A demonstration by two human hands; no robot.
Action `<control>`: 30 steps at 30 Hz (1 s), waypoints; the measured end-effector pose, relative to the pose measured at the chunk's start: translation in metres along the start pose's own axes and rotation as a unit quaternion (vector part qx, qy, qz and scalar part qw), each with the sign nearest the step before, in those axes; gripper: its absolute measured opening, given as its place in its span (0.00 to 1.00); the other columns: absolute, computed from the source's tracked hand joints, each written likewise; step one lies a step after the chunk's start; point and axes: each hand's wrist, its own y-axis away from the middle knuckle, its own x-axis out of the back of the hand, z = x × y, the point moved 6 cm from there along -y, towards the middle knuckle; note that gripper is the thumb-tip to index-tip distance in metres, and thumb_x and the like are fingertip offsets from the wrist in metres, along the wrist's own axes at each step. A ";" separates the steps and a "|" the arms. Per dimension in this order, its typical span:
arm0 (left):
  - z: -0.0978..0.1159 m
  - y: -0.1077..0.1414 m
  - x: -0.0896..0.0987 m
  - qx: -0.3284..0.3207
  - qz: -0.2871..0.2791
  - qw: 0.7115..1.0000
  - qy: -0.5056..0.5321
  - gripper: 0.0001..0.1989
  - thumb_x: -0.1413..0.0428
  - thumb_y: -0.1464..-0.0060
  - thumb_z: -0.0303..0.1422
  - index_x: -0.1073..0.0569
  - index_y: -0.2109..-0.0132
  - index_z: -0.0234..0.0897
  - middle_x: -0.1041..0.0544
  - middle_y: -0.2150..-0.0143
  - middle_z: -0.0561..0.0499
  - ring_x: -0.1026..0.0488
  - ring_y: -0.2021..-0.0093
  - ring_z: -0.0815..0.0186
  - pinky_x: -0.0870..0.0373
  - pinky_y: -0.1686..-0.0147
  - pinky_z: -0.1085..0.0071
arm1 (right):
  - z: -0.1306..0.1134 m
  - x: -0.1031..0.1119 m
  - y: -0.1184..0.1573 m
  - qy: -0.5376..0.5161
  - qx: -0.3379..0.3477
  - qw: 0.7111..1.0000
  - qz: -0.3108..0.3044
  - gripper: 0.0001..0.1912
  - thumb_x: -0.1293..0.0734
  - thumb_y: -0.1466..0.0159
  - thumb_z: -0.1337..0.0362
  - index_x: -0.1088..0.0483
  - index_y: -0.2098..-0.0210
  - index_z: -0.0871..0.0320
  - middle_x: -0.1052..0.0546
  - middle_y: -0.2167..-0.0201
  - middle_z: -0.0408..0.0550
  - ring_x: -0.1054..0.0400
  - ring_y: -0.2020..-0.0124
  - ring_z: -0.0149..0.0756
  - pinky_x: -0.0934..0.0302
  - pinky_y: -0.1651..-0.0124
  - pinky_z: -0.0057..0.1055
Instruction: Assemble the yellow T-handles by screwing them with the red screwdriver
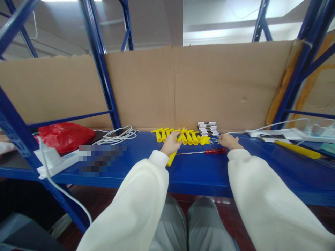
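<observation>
My left hand (171, 143) is closed around a yellow T-shaped plastic piece (171, 159), whose tube-like handle points down toward the front edge. Behind it stretches a row of similar yellow T-shaped pieces (184, 140), with small yellow parts (203, 140) at its right end. My right hand (229, 141) reaches to a scatter of tiny shiny parts (214, 140), its fingers drawn together; whatever is between them is too small to make out. Just in front lies a screwdriver (215, 151) with a red handle, its shaft pointing left toward my left hand.
A stack of white pieces with dark marks (208, 128) stands against the cardboard panel (209, 83). On the left are a red plastic bag (65, 136), a coiled white cable (117, 135) and a power strip (59, 165). A yellow tool (298, 150) lies right on the blue shelf (201, 174).
</observation>
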 end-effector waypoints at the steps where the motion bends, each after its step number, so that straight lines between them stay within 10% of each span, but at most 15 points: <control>1: 0.000 0.000 0.000 0.012 -0.004 1.000 0.005 0.26 0.39 0.51 0.23 0.25 0.43 0.36 0.23 0.43 0.41 0.22 0.52 0.58 0.22 0.50 0.58 | -0.002 0.001 0.001 0.003 -0.001 1.000 0.003 0.11 0.37 0.39 0.69 0.23 0.64 0.57 0.20 0.58 0.57 0.28 0.51 0.51 0.41 0.47 0.51; 9: 0.003 0.005 -0.004 0.151 -0.045 0.984 0.083 0.28 0.41 0.48 0.22 0.28 0.39 0.31 0.23 0.44 0.37 0.25 0.76 0.71 0.24 0.75 0.71 | -0.009 0.002 0.005 -0.006 0.007 1.000 0.005 0.09 0.37 0.40 0.69 0.24 0.66 0.57 0.20 0.59 0.57 0.27 0.52 0.51 0.40 0.48 0.50; 16: 0.020 -0.013 -0.034 0.220 -0.040 0.931 0.287 0.21 0.39 0.48 0.23 0.27 0.45 0.32 0.21 0.48 0.41 0.25 0.77 0.73 0.27 0.77 0.76 | -0.013 0.004 -0.005 -0.165 0.013 0.983 0.074 0.12 0.37 0.38 0.65 0.22 0.62 0.57 0.19 0.62 0.56 0.26 0.54 0.47 0.35 0.52 0.39; 22: 0.046 -0.027 -0.099 0.302 -0.055 0.831 0.465 0.10 0.44 0.42 0.23 0.26 0.53 0.27 0.20 0.70 0.46 0.24 0.76 0.70 0.26 0.74 0.76 | -0.013 -0.004 -0.007 -0.412 -0.037 0.908 0.058 0.13 0.40 0.35 0.66 0.25 0.59 0.64 0.20 0.64 0.57 0.25 0.66 0.39 0.33 0.66 0.29; 26: 0.055 -0.031 -0.133 0.351 -0.093 0.779 0.512 0.07 0.45 0.41 0.23 0.24 0.57 0.26 0.22 0.73 0.46 0.24 0.75 0.68 0.26 0.72 0.76 | -0.009 -0.012 -0.004 -0.558 -0.087 0.825 0.035 0.12 0.39 0.37 0.69 0.28 0.55 0.62 0.21 0.69 0.52 0.27 0.74 0.34 0.32 0.72 0.28; 30: 0.053 -0.033 -0.147 0.376 -0.136 0.761 0.510 0.11 0.50 0.40 0.22 0.23 0.55 0.25 0.21 0.73 0.46 0.24 0.74 0.68 0.26 0.70 0.75 | -0.003 -0.017 -0.005 -0.577 -0.116 0.808 0.032 0.10 0.39 0.38 0.71 0.29 0.58 0.61 0.24 0.74 0.49 0.28 0.77 0.35 0.33 0.74 0.28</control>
